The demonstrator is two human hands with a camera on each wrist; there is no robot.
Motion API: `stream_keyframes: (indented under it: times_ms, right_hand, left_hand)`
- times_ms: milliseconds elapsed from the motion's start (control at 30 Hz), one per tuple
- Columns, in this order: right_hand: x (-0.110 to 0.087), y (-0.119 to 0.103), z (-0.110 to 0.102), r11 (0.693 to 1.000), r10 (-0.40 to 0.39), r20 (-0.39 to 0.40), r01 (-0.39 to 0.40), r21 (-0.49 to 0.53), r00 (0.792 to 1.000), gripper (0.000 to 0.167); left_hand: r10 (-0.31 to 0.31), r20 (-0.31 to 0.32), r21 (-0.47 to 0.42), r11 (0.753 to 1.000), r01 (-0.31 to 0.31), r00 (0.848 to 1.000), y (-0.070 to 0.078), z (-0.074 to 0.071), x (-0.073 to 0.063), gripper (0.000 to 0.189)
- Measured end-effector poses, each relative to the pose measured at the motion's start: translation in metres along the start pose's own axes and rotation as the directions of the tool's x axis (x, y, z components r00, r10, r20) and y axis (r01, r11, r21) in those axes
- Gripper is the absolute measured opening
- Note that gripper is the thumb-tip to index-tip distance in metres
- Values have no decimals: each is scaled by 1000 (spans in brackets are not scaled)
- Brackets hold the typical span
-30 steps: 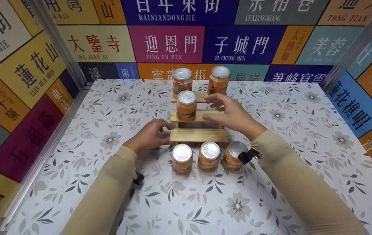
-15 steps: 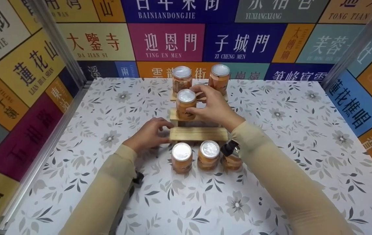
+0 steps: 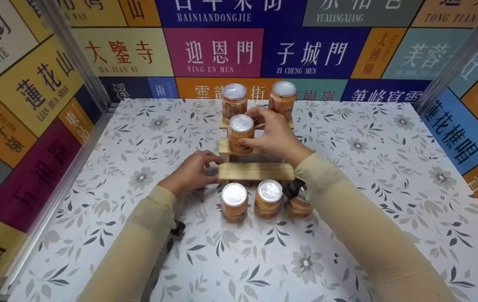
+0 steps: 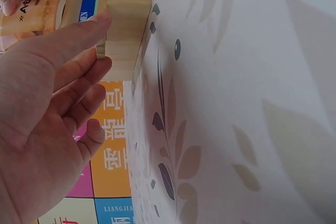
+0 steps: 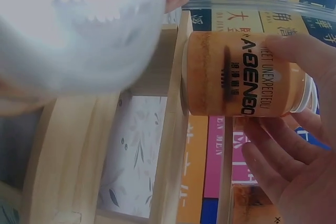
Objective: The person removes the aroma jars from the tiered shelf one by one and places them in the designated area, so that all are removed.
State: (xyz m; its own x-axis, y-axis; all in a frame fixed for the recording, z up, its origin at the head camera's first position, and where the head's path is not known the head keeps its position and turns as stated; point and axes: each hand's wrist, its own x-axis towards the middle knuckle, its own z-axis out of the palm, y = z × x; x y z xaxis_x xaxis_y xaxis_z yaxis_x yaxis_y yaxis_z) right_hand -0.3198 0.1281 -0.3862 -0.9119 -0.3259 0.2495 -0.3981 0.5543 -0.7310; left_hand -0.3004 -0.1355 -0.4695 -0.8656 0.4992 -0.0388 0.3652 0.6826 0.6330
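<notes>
A small stepped wooden rack (image 3: 255,171) stands in the middle of the table. My right hand (image 3: 279,136) holds an orange can (image 3: 241,138) with a silver lid, thumb on the near side and fingers behind. Upright on the left of the middle step, this can (image 5: 239,74) shows dark "A-BENBO" lettering in the right wrist view. My left hand (image 3: 193,172) holds the rack's left end; in the left wrist view the thumb and index finger of that hand (image 4: 58,87) pinch the edge of a wooden board (image 4: 123,35).
Two more cans stand on the top step, one left (image 3: 234,102) and one right (image 3: 284,98). Before the rack, three cans stand in a row on the flowered tablecloth (image 3: 239,260); my right wrist partly covers the rightmost can (image 3: 300,208). Printed panels (image 3: 214,52) wall the back and sides.
My right hand has moved left from beside the middle step and taken hold of the can there. That can looks nearly unmoved. My left hand stays at the rack's end.
</notes>
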Motion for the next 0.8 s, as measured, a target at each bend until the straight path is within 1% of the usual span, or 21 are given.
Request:
stream_keyframes:
  times_ms: [100, 333, 400, 667, 800]
  right_hand:
    - [-2, 1, -1, 1000, -5, -19, 5, -13, 1000, 64]
    - [-12, -4, -9, 998, -47, -47, 46, -34, 998, 66]
    - [-16, -6, -12, 998, -56, -50, 55, -27, 997, 65]
    - [-41, -18, -25, 992, -122, -68, 122, -14, 990, 66]
    - [-56, -27, -29, 986, -169, -60, 169, 0, 984, 67]
  left_hand:
    - [7, -2, 0, 1000, -7, 1000, 0, 0, 0, 53]
    - [48, -18, 26, 999, -47, 999, -2, 1, -1, 50]
    - [40, -15, 25, 999, -40, 999, -2, 1, -1, 50]
    - [45, -13, 20, 999, -45, 999, -1, 0, -1, 50]
    - [52, -12, 33, 998, -52, 999, 0, 0, 0, 50]
